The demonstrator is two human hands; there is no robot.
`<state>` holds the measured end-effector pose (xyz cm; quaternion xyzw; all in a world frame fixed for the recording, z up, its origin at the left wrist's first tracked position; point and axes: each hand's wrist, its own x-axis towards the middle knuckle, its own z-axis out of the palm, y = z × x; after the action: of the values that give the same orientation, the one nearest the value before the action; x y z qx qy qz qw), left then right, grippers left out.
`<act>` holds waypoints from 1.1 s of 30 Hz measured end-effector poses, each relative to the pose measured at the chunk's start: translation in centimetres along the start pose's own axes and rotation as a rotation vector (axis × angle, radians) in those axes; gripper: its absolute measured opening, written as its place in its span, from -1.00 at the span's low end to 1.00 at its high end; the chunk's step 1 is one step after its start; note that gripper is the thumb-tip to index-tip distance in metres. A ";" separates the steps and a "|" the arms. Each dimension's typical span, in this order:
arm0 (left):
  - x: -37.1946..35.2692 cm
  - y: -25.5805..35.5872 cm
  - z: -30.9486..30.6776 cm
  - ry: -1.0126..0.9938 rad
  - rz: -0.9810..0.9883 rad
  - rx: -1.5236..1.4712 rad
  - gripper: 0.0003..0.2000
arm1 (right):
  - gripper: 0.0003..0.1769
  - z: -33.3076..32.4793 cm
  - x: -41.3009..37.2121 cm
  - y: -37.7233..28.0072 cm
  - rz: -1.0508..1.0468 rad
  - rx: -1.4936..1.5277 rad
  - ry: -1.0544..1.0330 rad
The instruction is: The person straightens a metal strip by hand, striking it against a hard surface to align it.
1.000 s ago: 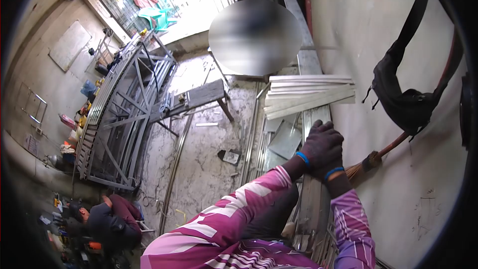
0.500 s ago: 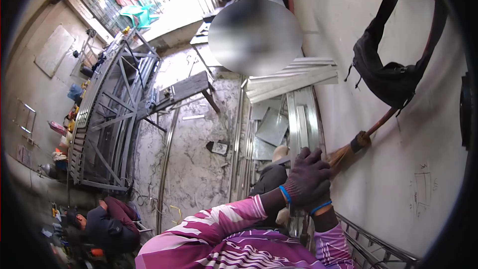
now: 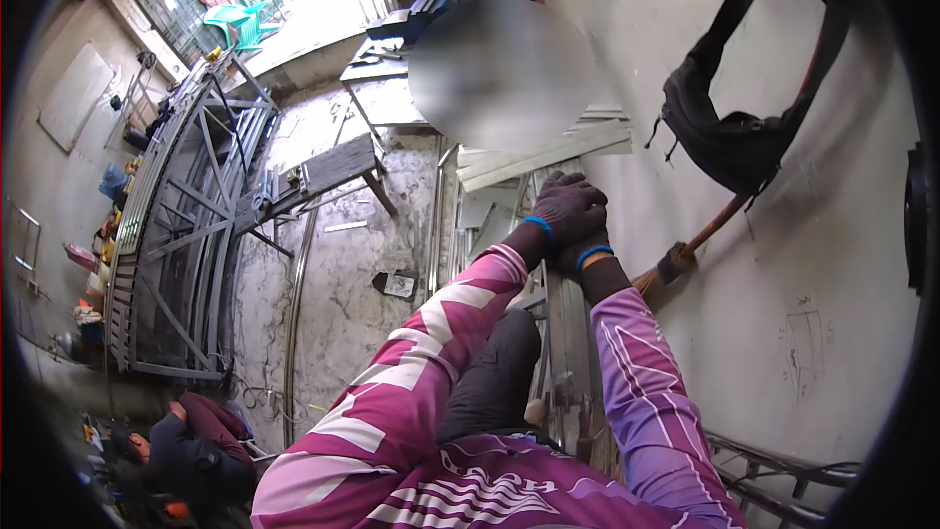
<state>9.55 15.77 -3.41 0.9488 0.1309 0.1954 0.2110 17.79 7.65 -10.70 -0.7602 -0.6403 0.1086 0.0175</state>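
- We wear dark knitted gloves on both the left hand [image 3: 570,204] and the right hand [image 3: 576,257].
- Each glove ends in a bright blue cuff band [image 3: 537,225] at the wrist.
- Our left sleeve [image 3: 431,362] is long and magenta, crossed by broad slanting patches of white and pale pink.
- Our right sleeve [image 3: 636,372] is a lighter purple-pink, marked with thin white lines.
- Our shirt front [image 3: 470,490] is deep magenta with wavy white stripes and white lettering that we cannot read.
- Our trousers [image 3: 494,372] are dark and plain.
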 end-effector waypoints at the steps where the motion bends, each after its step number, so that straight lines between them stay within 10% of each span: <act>1: -0.9 1.2 -0.3 -0.004 0.010 -0.026 -0.67 | -0.20 -0.6 -1.1 -0.7 0.011 0.013 -0.002; 8: -13.7 15.3 -0.3 0.011 0.131 -0.158 -0.68 | -0.21 -2.9 -15.7 -3.0 0.101 0.381 -0.570; 13: -11.5 13.2 -0.7 -0.017 0.147 -0.177 -0.71 | -0.21 -11.5 -12.4 -3.8 0.163 0.591 -1.033; 15: -8.6 9.4 -0.1 0.056 0.150 -0.165 -0.73 | -0.22 3.6 -14.0 -3.9 0.054 0.301 0.324; 17: -4.9 5.1 0.2 0.112 0.159 -0.083 -0.74 | -0.28 -4.2 -7.0 -4.1 0.059 -0.587 -0.205; 18: -2.8 3.5 -0.6 0.056 0.114 -0.033 -0.74 | -0.32 7.6 -0.6 2.4 -0.059 0.237 0.095; 21: 2.4 -2.3 0.8 -0.033 0.065 0.023 -0.62 | -0.20 -8.0 -1.2 -2.7 0.076 -0.033 -0.203; 28: -3.9 6.0 -0.6 -0.107 0.104 -0.029 -0.70 | -0.19 13.0 -2.6 1.3 -0.060 0.219 0.574; 33: -10.5 14.1 0.0 -0.007 0.140 -0.067 -0.67 | -0.19 13.0 -15.9 -4.1 0.072 0.158 0.463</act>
<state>2.57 -0.03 -0.36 0.9488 0.0569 0.2104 0.2288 8.93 -8.60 -20.45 -0.7833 -0.5812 -0.0182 0.2196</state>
